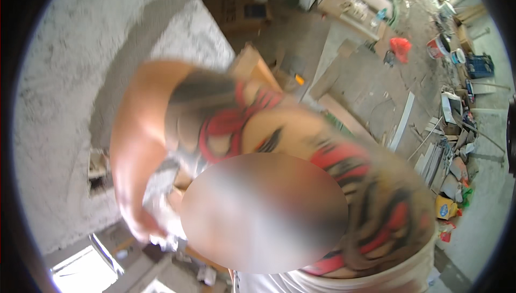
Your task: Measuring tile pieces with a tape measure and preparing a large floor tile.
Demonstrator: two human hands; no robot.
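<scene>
Another person point(285, 126), bare above a pale waistband, fills the middle of the head view, with a large red and black tattoo on the torso. That person's arm bends down at the left, and their blurred hand point(148, 226) is by a whitish object that I cannot make out. A blurred oval hides part of the body and whatever lies behind it. Beside them is a grey plastered wall point(64, 89) with a darker band and a rough opening point(98, 172). Neither my left hand nor my right hand shows.
Beyond the person are cardboard boxes point(236, 8), a board point(344, 113) and a red plastic bag point(400, 48) on the dusty floor. Buckets point(436, 47), a blue crate point(478, 66), long strips and rubble line the right wall. A bright opening point(80, 269) is at lower left.
</scene>
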